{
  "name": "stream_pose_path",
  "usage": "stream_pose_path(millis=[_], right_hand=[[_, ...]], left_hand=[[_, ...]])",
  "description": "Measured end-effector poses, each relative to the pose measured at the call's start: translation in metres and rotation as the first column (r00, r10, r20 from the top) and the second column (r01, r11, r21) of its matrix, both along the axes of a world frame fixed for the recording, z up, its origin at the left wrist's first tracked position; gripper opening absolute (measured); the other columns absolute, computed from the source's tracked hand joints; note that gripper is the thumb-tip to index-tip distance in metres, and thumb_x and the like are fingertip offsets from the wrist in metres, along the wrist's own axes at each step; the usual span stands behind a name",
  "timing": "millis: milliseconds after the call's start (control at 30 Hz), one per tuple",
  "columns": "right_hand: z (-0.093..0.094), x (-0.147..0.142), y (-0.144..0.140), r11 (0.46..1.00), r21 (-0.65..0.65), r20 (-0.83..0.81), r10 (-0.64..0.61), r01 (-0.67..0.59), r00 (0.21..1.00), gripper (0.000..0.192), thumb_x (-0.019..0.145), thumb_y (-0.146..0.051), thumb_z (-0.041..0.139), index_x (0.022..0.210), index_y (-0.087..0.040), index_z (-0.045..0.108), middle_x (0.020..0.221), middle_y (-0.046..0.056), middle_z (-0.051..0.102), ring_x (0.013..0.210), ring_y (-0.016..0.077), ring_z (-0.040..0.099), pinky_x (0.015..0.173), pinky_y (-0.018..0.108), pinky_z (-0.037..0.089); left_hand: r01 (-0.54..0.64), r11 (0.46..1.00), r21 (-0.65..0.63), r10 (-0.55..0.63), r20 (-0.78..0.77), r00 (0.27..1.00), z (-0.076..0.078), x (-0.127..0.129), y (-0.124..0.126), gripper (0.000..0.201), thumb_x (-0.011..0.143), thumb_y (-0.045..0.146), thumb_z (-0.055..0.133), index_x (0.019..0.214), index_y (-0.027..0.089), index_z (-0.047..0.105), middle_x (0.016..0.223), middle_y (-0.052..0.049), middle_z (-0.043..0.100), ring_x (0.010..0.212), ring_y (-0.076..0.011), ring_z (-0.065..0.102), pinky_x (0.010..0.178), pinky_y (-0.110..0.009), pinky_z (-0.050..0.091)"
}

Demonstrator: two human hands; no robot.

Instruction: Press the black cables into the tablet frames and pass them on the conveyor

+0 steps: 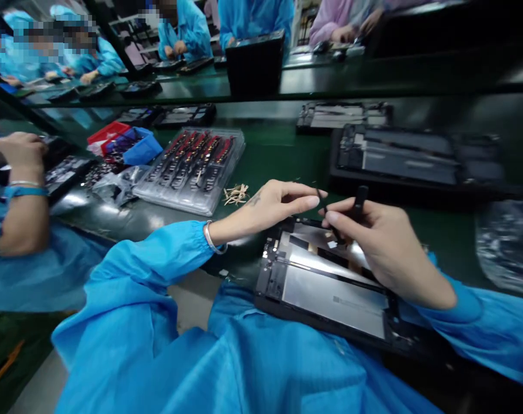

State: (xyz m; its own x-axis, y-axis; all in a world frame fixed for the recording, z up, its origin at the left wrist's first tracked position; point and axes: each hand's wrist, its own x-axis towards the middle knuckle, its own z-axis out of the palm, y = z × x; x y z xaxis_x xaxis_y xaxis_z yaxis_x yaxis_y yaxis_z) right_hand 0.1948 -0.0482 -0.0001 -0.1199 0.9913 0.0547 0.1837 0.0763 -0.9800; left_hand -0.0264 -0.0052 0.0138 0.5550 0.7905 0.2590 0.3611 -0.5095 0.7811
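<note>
My left hand reaches over the far edge of an opened tablet, thumb and forefinger pinched on a thin black strip. The strip slants down towards the tablet, beside the fingertips of my right hand. That hand is closed around a black stick-like tool, whose blunt end sticks up; its other end is hidden by the fingers. Beneath the hands, the tablet lies tilted at the bench edge near my lap, silver battery panels showing. A small pale piece is seen just under the right fingertips.
Left of my hands stands a clear tray of small red and black boards, beside tan paper strips. Blue and red bins sit behind. More opened tablets lie at right. A co-worker's arm is at left.
</note>
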Motion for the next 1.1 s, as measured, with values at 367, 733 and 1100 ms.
stream_pose_path(millis=[367, 733, 1100], right_hand=[[0.026, 0.018, 0.017, 0.89, 0.455, 0.171, -0.058, -0.027, 0.984, 0.005, 0.09, -0.023, 0.074, 0.089, -0.021, 0.079, 0.081, -0.001, 0.075, 0.071, 0.0115, 0.062, 0.063, 0.025, 0.046], [0.033, 0.018, 0.009, 0.956, 0.287, -0.076, -0.035, 0.055, 0.997, 0.014, 0.091, -0.027, 0.076, 0.079, -0.02, 0.074, 0.067, -0.001, 0.066, 0.057, 0.0096, 0.05, 0.053, 0.027, 0.04], [0.036, 0.013, -0.002, 0.946, 0.323, 0.007, -0.035, 0.031, 0.999, 0.016, 0.09, -0.029, 0.078, 0.078, -0.02, 0.075, 0.068, -0.001, 0.067, 0.06, 0.011, 0.052, 0.056, 0.029, 0.038]], left_hand=[[0.294, 0.956, 0.002, -0.279, -0.313, 0.908, 0.043, 0.028, 0.019, 0.027, 0.099, 0.031, 0.061, 0.08, 0.014, 0.069, 0.072, 0.001, 0.056, 0.064, -0.0106, 0.05, 0.058, -0.024, 0.031], [0.109, 0.283, 0.953, 0.205, -0.171, 0.964, 0.031, 0.036, 0.01, 0.011, 0.11, 0.022, 0.05, 0.106, 0.016, 0.058, 0.096, -0.008, 0.066, 0.084, -0.019, 0.064, 0.073, -0.031, 0.052], [0.144, 0.244, 0.959, 0.322, -0.22, 0.921, 0.036, 0.046, -0.001, 0.027, 0.11, 0.016, 0.043, 0.093, 0.015, 0.064, 0.086, -0.007, 0.069, 0.074, -0.0177, 0.063, 0.068, -0.03, 0.052]])
